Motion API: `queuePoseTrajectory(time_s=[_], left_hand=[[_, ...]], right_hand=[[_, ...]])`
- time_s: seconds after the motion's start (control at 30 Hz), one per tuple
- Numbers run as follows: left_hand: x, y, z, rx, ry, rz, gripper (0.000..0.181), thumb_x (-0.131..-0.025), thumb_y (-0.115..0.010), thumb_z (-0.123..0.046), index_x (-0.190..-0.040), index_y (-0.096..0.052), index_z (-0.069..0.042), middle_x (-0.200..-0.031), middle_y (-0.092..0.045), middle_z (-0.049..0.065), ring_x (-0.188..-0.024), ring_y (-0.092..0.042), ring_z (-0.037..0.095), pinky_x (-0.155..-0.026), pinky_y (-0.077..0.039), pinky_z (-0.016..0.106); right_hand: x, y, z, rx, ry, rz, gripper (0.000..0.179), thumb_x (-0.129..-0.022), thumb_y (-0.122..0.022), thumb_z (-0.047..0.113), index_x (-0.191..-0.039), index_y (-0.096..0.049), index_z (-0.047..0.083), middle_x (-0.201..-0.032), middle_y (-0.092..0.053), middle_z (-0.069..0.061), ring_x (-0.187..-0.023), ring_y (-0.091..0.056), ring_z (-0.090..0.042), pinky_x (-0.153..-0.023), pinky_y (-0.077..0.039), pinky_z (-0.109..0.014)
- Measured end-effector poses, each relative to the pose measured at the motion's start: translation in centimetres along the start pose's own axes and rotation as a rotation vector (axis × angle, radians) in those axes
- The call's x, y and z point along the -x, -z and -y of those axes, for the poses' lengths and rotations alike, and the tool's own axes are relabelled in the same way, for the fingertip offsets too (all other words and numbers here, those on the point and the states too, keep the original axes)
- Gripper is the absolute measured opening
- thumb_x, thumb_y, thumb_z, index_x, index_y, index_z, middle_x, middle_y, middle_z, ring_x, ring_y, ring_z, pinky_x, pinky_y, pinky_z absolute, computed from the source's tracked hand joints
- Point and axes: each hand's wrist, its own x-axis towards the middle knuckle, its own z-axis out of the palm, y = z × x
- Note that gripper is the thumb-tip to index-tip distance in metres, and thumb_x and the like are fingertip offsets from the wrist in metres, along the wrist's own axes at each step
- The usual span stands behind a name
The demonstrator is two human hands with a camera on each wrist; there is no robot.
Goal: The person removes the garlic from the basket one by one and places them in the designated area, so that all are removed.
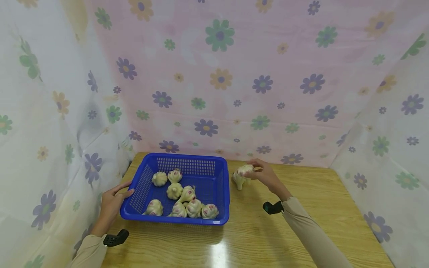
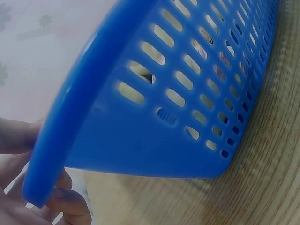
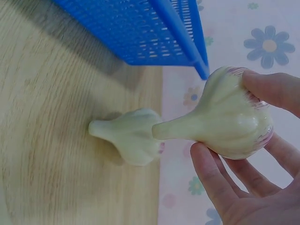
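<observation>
A blue plastic basket [image 1: 187, 220] with slotted walls stands on the wooden table, several garlic bulbs [image 1: 174, 191] lying inside it. At its left side my left hand [image 1: 112, 201] grips the rim, thumb on top and fingers beneath, as the left wrist view also shows. Right of the basket, my right hand [image 1: 266, 176] holds one garlic bulb [image 3: 234, 115] between thumb and fingers, its stem pointing away from the palm. Another garlic bulb [image 3: 131, 133] lies on the table just beyond the held one, close to the basket's right wall.
The wooden table [image 1: 301, 223] reaches back to a flowered cloth [image 1: 221, 111] hanging behind it. More flowered cloth closes off the left and right sides. Each wrist carries a small black device [image 1: 273, 207].
</observation>
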Motion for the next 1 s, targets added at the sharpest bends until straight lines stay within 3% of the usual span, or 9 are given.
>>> queuePoseTrajectory(time_s=[0.2, 0.43, 0.53, 0.7, 0.77, 0.87, 1.0], left_hand=[[0.3, -0.1, -0.7, -0.007, 0.021, 0.001, 0.050, -0.089, -0.066, -0.022, -0.134, -0.054, -0.005, -0.139, -0.048, 0.018, -0.114, -0.054, 0.031, -0.078, -0.050, 0.027], [0.1, 0.0, -0.5, -0.014, 0.017, -0.008, 0.049, -0.089, -0.065, -0.019, -0.134, -0.054, -0.006, -0.137, -0.049, 0.017, -0.104, -0.059, 0.023, -0.070, -0.048, 0.017], [-0.7, -0.1, 0.8, 0.012, 0.003, -0.028, 0.050, -0.086, -0.069, -0.025, -0.132, -0.058, -0.009, -0.136, -0.051, 0.016, -0.102, -0.060, 0.020, -0.070, -0.048, 0.018], [-3.7, -0.1, 5.0, 0.014, -0.034, -0.056, 0.052, -0.079, -0.074, -0.041, -0.126, -0.064, -0.020, -0.135, -0.053, 0.011, -0.101, -0.061, 0.017, -0.070, -0.049, 0.019], [-4.3, -0.1, 5.9, -0.001, -0.056, -0.050, 0.053, -0.079, -0.073, -0.044, -0.126, -0.064, -0.022, -0.134, -0.053, 0.011, -0.100, -0.061, 0.018, -0.071, -0.050, 0.021], [-3.8, -0.1, 5.1, 0.013, -0.054, -0.037, 0.050, -0.080, -0.073, -0.039, -0.125, -0.064, -0.019, -0.134, -0.053, 0.014, -0.097, -0.062, 0.018, -0.070, -0.051, 0.023], [-1.7, -0.1, 2.2, 0.016, -0.035, -0.021, 0.049, -0.081, -0.074, -0.033, -0.125, -0.065, -0.014, -0.134, -0.052, 0.018, -0.098, -0.062, 0.022, -0.072, -0.052, 0.030]], right_hand=[[-0.8, 0.6, -2.4, -0.034, -0.011, -0.009, 0.054, -0.086, -0.069, 0.011, -0.134, -0.047, 0.000, -0.134, -0.039, -0.029, -0.103, -0.054, -0.041, -0.077, -0.051, -0.043], [-1.7, 1.3, -6.4, -0.068, -0.043, -0.029, 0.060, -0.085, -0.072, 0.019, -0.135, -0.045, 0.000, -0.134, -0.037, -0.026, -0.112, -0.048, -0.042, -0.084, -0.048, -0.049], [-1.8, 1.3, -7.4, -0.087, -0.071, -0.043, 0.058, -0.085, -0.072, 0.020, -0.134, -0.046, 0.000, -0.133, -0.038, -0.026, -0.110, -0.049, -0.041, -0.087, -0.046, -0.053], [-1.9, 1.1, -8.7, -0.087, -0.143, -0.099, 0.058, -0.084, -0.072, 0.023, -0.131, -0.047, 0.000, -0.129, -0.040, -0.025, -0.107, -0.052, -0.041, -0.088, -0.045, -0.053], [-1.9, 1.0, -9.2, -0.092, -0.168, -0.128, 0.059, -0.084, -0.073, 0.024, -0.131, -0.047, 0.000, -0.126, -0.042, -0.026, -0.106, -0.052, -0.041, -0.089, -0.045, -0.053], [-2.0, 0.9, -10.2, -0.103, -0.189, -0.153, 0.061, -0.084, -0.073, 0.026, -0.132, -0.045, 0.000, -0.126, -0.042, -0.026, -0.106, -0.053, -0.041, -0.088, -0.045, -0.051], [-2.0, 0.8, -11.2, -0.117, -0.203, -0.168, 0.065, -0.085, -0.071, 0.026, -0.136, -0.041, -0.003, -0.130, -0.043, -0.026, -0.106, -0.054, -0.042, -0.086, -0.047, -0.049]])
